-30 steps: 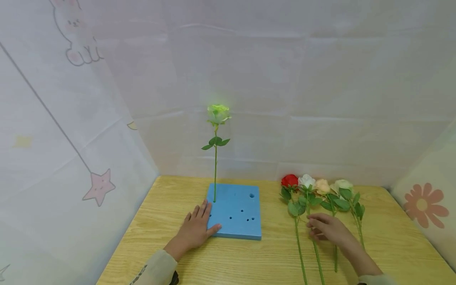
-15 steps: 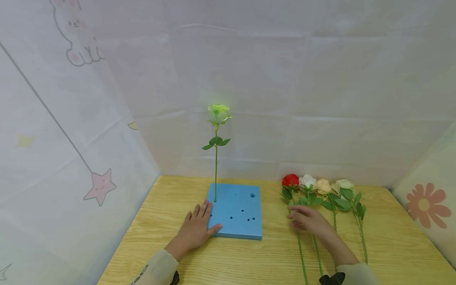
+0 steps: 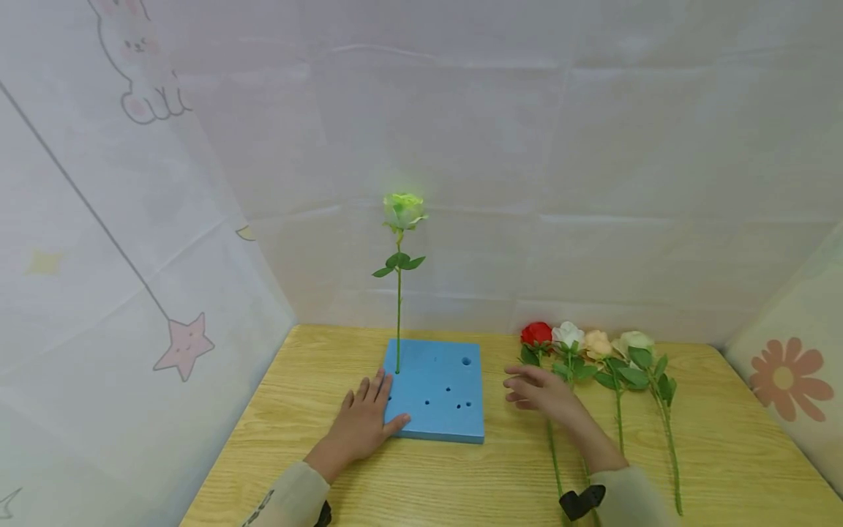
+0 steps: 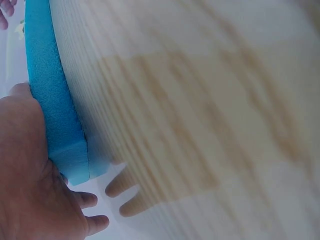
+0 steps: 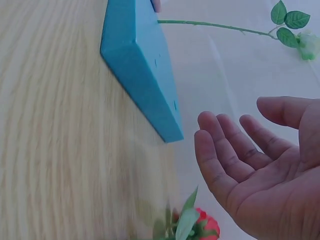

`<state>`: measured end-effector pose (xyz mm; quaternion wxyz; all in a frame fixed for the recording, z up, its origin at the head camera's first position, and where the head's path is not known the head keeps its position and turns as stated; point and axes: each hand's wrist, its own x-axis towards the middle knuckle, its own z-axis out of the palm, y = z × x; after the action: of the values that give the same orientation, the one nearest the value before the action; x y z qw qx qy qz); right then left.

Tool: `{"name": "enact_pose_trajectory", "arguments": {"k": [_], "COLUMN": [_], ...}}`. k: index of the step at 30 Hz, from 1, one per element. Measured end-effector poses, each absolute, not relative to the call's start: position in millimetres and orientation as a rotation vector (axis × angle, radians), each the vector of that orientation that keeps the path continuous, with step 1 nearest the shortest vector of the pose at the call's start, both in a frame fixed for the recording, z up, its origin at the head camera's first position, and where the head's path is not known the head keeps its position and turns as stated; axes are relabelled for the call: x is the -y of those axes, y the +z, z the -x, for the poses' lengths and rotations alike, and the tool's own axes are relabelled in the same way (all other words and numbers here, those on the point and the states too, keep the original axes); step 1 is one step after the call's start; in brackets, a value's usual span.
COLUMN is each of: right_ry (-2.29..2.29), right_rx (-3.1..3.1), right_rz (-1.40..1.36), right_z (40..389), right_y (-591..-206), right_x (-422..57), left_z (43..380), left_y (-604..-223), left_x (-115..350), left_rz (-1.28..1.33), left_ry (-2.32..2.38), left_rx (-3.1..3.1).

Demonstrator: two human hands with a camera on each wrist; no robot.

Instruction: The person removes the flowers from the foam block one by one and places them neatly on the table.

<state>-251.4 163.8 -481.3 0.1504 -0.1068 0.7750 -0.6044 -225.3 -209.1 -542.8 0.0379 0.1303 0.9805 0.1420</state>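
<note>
A blue foam block (image 3: 435, 421) with several holes lies on the table. One pale green rose (image 3: 404, 211) stands upright in it, its stem in a hole near the left edge. My left hand (image 3: 361, 424) rests spread on the block's left side, the thumb along the front edge. My right hand (image 3: 540, 395) is off the block's right side, above the red rose's stem, fingers loosely bent with nothing in them. In the right wrist view its palm (image 5: 280, 195) faces the block across a gap. The red rose (image 3: 536, 334) lies leftmost of the loose flowers.
Right of the red rose lie a white rose (image 3: 568, 334), a peach rose (image 3: 598, 344) and a cream rose (image 3: 634, 341), blooms toward the back. A pale printed cloth (image 3: 448, 183) hangs behind the wooden table (image 3: 408, 483) and along its sides.
My right hand has moved left from the white rose's stem, past the red rose's stem, toward the block. My left hand stays on the block.
</note>
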Motion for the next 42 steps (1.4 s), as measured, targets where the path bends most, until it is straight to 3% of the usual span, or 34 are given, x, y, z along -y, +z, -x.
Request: {"name": "enact_pose_trajectory", "arguments": {"k": [42], "right_ry": [-1.975], "right_rx": [-2.068], "right_rz": [0.348], "right_z": [310.9], "right_y": [-464.6], "right_x": [-25.6], "left_z": [225.0], "left_y": [-546.3], "left_x": [209.6], "left_rz": [-0.408], "left_ry": [0.399], "left_rx": [-3.050]}}
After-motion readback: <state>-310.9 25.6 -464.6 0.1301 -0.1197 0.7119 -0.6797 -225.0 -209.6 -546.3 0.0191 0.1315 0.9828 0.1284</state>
